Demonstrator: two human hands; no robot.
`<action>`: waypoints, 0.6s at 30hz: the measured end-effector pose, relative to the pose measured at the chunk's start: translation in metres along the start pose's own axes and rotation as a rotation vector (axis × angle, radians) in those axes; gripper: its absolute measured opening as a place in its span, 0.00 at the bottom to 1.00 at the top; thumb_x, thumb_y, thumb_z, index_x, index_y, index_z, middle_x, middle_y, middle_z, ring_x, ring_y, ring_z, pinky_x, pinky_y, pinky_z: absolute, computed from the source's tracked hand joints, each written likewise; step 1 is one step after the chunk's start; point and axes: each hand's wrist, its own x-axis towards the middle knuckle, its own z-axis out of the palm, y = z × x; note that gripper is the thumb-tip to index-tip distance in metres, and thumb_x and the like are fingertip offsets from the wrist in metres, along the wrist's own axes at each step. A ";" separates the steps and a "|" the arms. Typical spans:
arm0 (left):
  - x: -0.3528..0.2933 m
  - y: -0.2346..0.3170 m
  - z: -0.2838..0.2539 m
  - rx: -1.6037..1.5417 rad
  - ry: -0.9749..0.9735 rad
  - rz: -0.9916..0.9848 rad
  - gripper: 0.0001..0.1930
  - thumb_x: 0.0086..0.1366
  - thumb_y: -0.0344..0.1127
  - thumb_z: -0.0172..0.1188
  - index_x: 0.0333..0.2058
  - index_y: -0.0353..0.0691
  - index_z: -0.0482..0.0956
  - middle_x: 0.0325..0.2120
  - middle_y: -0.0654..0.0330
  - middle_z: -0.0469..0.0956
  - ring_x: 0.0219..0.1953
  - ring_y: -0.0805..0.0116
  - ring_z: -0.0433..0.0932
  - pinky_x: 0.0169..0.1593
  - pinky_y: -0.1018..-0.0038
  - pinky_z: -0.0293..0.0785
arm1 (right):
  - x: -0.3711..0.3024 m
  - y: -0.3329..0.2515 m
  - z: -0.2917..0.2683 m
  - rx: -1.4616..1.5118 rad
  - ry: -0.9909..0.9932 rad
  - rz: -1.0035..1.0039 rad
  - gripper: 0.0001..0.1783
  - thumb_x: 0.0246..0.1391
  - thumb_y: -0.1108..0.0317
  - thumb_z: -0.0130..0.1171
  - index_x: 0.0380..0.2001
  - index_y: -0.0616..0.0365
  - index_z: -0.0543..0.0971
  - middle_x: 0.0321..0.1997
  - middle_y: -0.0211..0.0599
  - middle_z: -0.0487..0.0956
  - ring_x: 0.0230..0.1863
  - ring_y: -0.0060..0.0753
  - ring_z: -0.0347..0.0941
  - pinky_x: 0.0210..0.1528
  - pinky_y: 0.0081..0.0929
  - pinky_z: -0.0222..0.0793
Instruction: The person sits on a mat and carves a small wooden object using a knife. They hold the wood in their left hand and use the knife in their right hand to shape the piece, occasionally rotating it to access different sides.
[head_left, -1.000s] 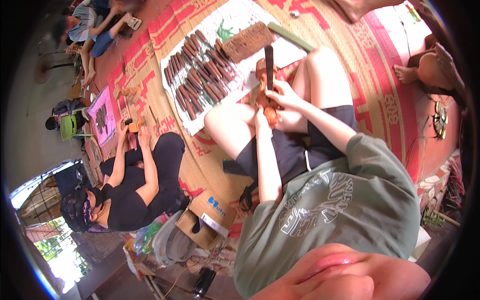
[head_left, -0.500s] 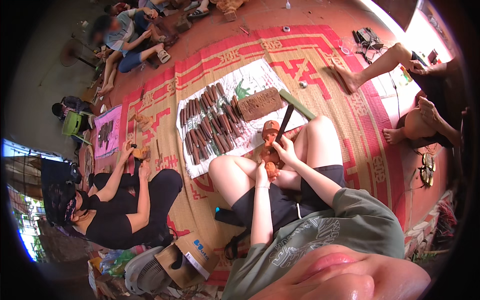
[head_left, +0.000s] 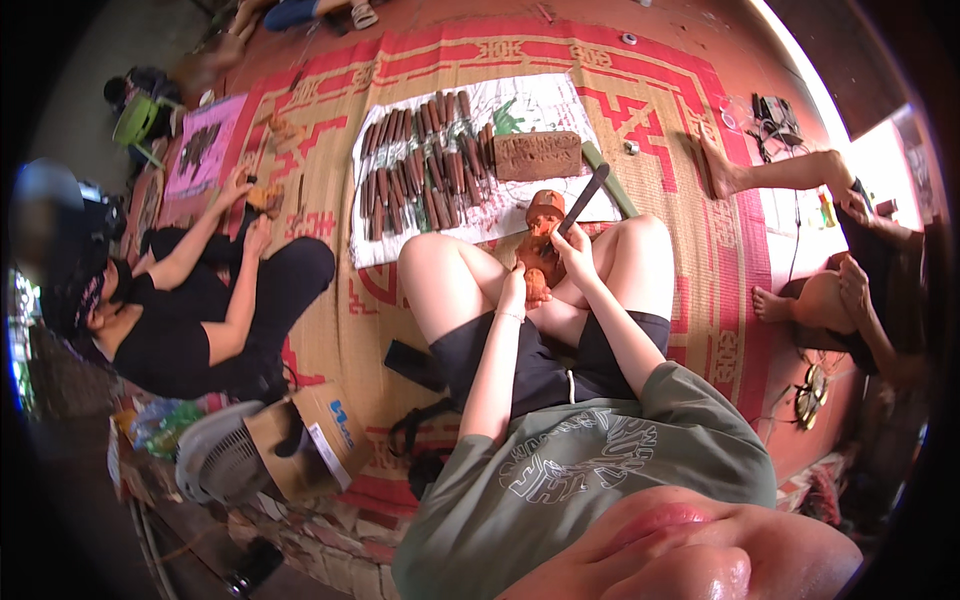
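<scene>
I sit cross-legged with a reddish-brown carved wooden figure (head_left: 545, 207) between my knees. My left hand (head_left: 513, 289) is closed around its lower part, beside a rounded knob. Closed on a long, dark, flat tool with a rounded end, like a file, my right hand (head_left: 574, 250) rests against the figure's side. The tool (head_left: 587, 194) points up and away to the right; its working end is hidden by the hand and the wood. Just beyond the figure lies a white cloth (head_left: 480, 225) bearing several brown-handled carving tools (head_left: 425, 165).
A rough brown block (head_left: 538, 157) and a green strip (head_left: 611, 182) lie on the cloth. The cloth is on a red and tan mat (head_left: 690, 260). At left, a person in black (head_left: 175, 330) holds a carving; another person's legs (head_left: 765, 178) are at right. A cardboard box (head_left: 305, 440) stands behind left.
The whole view has shifted and turned with my head. The tool leans further to the right than before. Both hands keep their hold on the figure and the tool.
</scene>
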 end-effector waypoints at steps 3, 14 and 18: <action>-0.001 -0.003 -0.004 0.019 0.047 0.017 0.32 0.64 0.61 0.31 0.37 0.35 0.72 0.20 0.52 0.77 0.16 0.62 0.77 0.13 0.78 0.69 | -0.008 -0.014 0.018 -0.239 0.017 -0.041 0.06 0.54 0.73 0.53 0.36 0.61 0.72 0.27 0.21 0.70 0.27 0.13 0.62 0.30 0.14 0.60; -0.002 0.003 -0.004 -0.009 0.016 0.032 0.31 0.65 0.60 0.32 0.38 0.35 0.71 0.21 0.51 0.78 0.17 0.61 0.78 0.13 0.77 0.69 | 0.003 -0.001 0.014 -0.331 0.098 -0.092 0.06 0.52 0.71 0.56 0.32 0.61 0.72 0.23 0.26 0.71 0.22 0.14 0.64 0.23 0.16 0.61; -0.006 0.005 0.000 -0.025 0.040 0.015 0.30 0.65 0.58 0.33 0.37 0.33 0.70 0.18 0.53 0.77 0.15 0.60 0.78 0.11 0.76 0.68 | -0.003 -0.013 0.018 -0.160 -0.044 -0.010 0.07 0.52 0.71 0.55 0.33 0.62 0.72 0.23 0.26 0.72 0.23 0.14 0.65 0.25 0.16 0.65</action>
